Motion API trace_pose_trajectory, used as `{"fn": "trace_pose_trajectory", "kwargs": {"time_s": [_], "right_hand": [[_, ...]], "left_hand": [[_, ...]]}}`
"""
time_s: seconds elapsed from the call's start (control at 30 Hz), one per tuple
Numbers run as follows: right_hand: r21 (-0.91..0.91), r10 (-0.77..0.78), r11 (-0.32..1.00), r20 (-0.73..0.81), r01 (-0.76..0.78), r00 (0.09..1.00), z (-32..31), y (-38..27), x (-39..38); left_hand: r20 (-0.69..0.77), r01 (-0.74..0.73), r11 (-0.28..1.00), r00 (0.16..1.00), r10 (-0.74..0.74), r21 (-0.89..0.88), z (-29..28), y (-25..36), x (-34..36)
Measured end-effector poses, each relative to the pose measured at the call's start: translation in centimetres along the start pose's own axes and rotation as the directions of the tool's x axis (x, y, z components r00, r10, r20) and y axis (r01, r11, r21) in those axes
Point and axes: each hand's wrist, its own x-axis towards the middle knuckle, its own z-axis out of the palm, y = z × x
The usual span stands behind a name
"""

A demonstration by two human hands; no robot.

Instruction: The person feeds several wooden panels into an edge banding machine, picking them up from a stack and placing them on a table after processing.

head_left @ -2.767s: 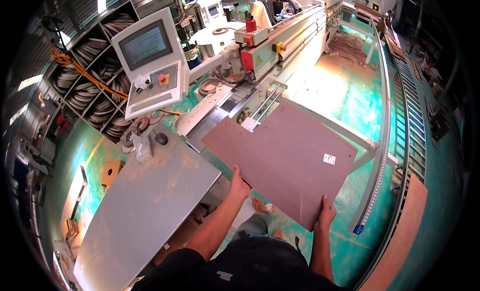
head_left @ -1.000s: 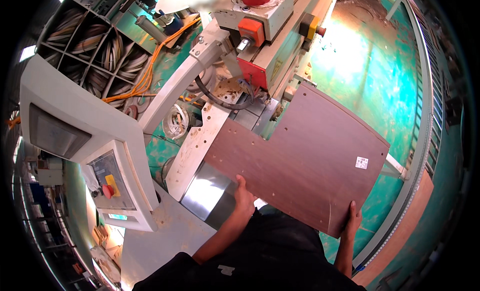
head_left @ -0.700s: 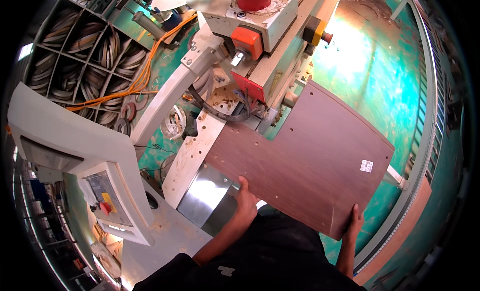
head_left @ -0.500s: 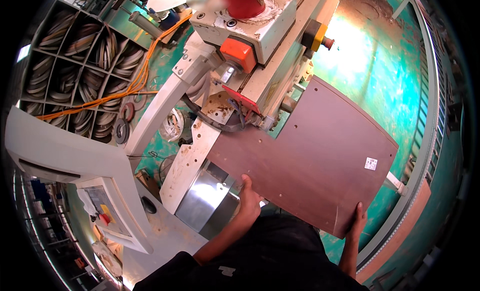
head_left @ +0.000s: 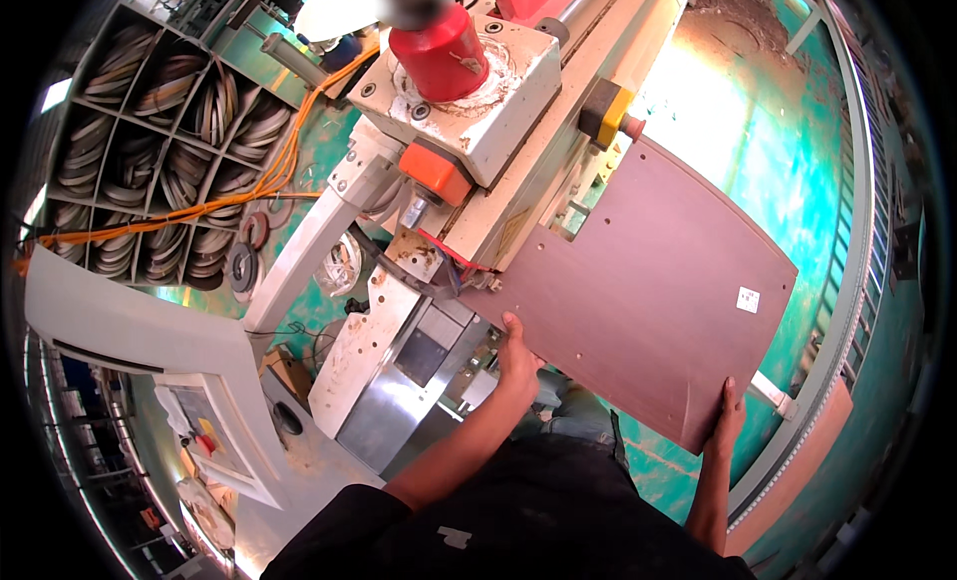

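Observation:
A flat brown L-shaped board (head_left: pixel 663 301) with a few small holes and a white label (head_left: pixel 748 299) lies level in front of me. My left hand (head_left: pixel 518 361) grips its near left edge, thumb on top and the other fingers hidden underneath. At the near right corner, my right hand (head_left: pixel 727 419) holds the edge, its fingers partly out of sight below. The board's narrow left end reaches the working head of a machine (head_left: pixel 464 281); whether they touch I cannot tell. Beside that end is a shiny metal plate (head_left: pixel 399 411) on the machine bed.
A red glue-stained pot (head_left: pixel 439 57) tops the machine's pale housing, with an orange block (head_left: pixel 435 171) below. A grey control panel (head_left: pixel 214 431) stands at left. Behind it, a rack (head_left: pixel 159 122) holds coiled strips, crossed by orange cables (head_left: pixel 269 181). A rail (head_left: pixel 867 181) runs along the right.
The board's narrow end has slid right along the machine, uncovering more of the metal plate. Both hands keep their hold, the left one moving right with it. My view has shifted slightly.

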Motion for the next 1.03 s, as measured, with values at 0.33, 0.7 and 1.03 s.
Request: {"fn": "trace_pose_trajectory", "kwargs": {"time_s": [0.33, 0.7, 1.03], "right_hand": [[0.018, -0.083, 0.996, 0.009, 0.083, 0.997, 0.2, -3.6, 9.3], [-0.103, -0.199, 0.975, 0.012, 0.199, 0.980, -1.9, -6.0, 19.6], [-0.211, -0.505, 0.831, 0.100, 0.514, 0.857, 0.1, 1.2, 3.0]], "left_hand": [[0.111, -0.091, 0.996, 0.990, 0.090, 0.001, 9.2, 1.0, 5.0], [0.480, -0.163, 0.916, 0.877, -0.036, 0.367, 5.8, -5.5, 0.1], [0.272, 0.195, 0.916, 0.914, -0.299, 0.352, -21.4, -18.6, -2.2]]}}
